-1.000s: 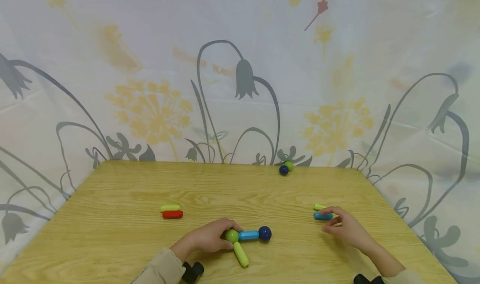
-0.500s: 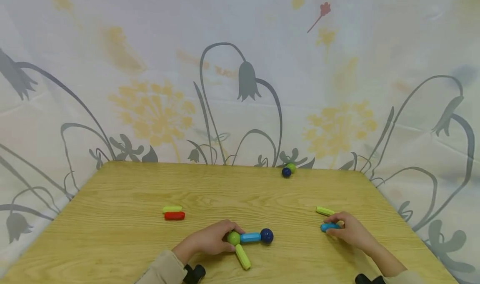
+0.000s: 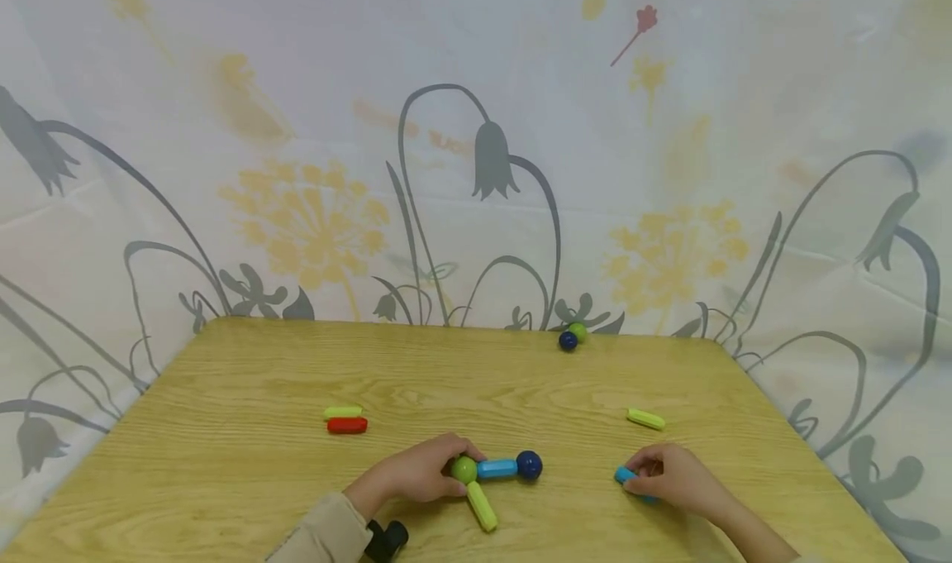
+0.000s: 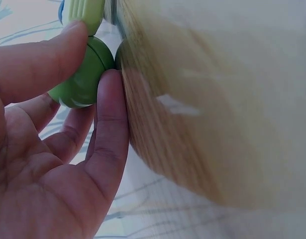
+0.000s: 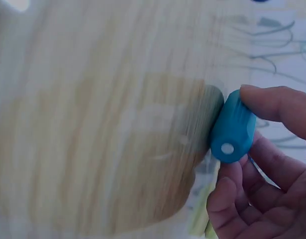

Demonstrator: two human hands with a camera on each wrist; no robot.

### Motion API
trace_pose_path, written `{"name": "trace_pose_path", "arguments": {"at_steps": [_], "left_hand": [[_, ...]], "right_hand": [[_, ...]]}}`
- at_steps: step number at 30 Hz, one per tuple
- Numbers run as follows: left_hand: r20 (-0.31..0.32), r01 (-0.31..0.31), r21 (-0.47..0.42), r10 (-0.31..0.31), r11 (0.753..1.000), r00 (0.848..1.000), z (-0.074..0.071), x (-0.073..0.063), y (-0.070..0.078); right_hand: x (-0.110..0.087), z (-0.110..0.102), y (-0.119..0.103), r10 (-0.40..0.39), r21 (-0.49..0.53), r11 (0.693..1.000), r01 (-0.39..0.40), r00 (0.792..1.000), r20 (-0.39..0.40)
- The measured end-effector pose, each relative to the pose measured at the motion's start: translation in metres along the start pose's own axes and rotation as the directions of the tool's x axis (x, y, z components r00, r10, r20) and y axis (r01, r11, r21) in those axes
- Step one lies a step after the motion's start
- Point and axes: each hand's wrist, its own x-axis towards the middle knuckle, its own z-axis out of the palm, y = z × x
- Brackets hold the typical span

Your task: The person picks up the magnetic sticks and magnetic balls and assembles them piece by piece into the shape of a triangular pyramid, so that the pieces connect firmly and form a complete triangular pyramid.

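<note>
1. The left hand (image 3: 420,470) pinches the green ball (image 3: 464,469) with thumb and fingers.
2. Right of that hand, a lime rod (image 3: 482,507) and a light-blue rod (image 3: 497,468) meet the ball, the latter reaching a navy ball (image 3: 529,465).
3. The right hand (image 3: 678,480) pinches a turquoise rod (image 5: 235,127); another lime rod (image 3: 645,418) lies beyond it.

I see a green ball (image 3: 464,469); on its near side a lime rod (image 3: 482,507), right of it a light-blue rod (image 3: 497,468) and navy ball (image 3: 529,465), farther right a blue rod (image 5: 233,127). My sleeve (image 3: 320,531) is beige, the table (image 3: 446,373) yellowish wood grain, the cloth (image 3: 335,67) pale with grey-and-yellow flowers.
</note>
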Motion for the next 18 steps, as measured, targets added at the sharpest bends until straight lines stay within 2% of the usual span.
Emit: {"name": "trace_pose_path", "arguments": {"at_steps": [5, 14, 18], "left_hand": [[0.003, -0.007, 0.004, 0.007, 1.0, 1.0, -0.001, -0.001, 0.002], [0.003, -0.006, 0.021, 0.006, 1.0, 1.0, 0.001, 0.001, 0.002], [0.007, -0.005, 0.019, 0.005, 1.0, 1.0, 0.001, 0.001, 0.001]], "right_hand": [[-0.001, 0.011, -0.013, -0.02, 0.058, 0.998, 0.016, 0.998, 0.056], [0.006, 0.033, -0.042, -0.048, 0.174, 0.984, 0.028, 0.993, 0.111], [0.011, 0.044, -0.053, -0.094, 0.194, 0.979, 0.069, 0.988, 0.119]]}}
